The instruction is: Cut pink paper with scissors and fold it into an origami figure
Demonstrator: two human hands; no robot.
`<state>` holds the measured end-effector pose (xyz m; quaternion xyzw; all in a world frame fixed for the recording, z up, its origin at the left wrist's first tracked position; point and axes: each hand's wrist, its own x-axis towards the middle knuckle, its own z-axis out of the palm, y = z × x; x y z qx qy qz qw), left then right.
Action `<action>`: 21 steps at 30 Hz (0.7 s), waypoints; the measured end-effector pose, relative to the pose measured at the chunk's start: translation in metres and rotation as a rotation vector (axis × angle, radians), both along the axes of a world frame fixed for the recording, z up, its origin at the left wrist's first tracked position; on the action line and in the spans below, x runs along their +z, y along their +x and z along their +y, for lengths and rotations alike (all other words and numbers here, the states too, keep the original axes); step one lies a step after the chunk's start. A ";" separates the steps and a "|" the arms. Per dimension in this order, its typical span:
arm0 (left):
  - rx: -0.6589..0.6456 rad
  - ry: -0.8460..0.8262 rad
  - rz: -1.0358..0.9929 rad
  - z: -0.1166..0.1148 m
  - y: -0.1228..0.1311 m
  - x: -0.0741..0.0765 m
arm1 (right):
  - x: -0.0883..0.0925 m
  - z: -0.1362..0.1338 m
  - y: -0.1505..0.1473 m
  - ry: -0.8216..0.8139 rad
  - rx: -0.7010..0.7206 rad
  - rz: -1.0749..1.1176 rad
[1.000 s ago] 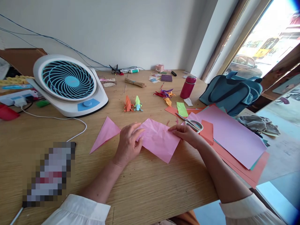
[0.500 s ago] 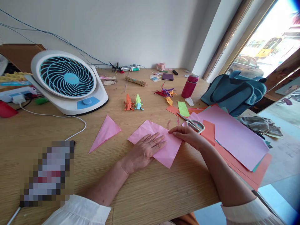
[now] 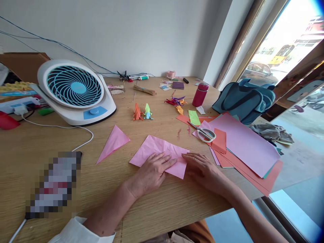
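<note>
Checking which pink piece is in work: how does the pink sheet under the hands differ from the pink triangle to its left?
The pink sheet is a creased four-sided piece; the pink triangle is a smooth three-cornered one. The sheet looks larger than the triangle. The left hand lies flat on the sheet and the right hand touches its right edge, while the triangle lies untouched. Both are pink paper lying on the wooden table.

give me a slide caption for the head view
Both hands, left hand and right hand, press a creased pink paper sheet flat on the wooden table.
</note>
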<state>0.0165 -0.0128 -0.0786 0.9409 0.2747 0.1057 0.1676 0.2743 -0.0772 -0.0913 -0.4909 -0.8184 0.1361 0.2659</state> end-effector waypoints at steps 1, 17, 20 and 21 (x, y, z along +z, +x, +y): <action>0.002 -0.004 0.008 -0.005 -0.001 0.002 | -0.002 -0.003 -0.003 0.011 -0.002 -0.030; 0.040 0.008 -0.010 -0.063 -0.012 0.019 | 0.008 -0.032 -0.035 0.039 0.074 -0.038; 0.072 -0.087 -0.073 -0.059 -0.006 0.027 | 0.006 -0.036 -0.035 0.001 0.046 0.009; 0.108 -0.137 -0.064 -0.056 -0.006 0.029 | 0.005 -0.037 -0.034 -0.014 0.031 0.030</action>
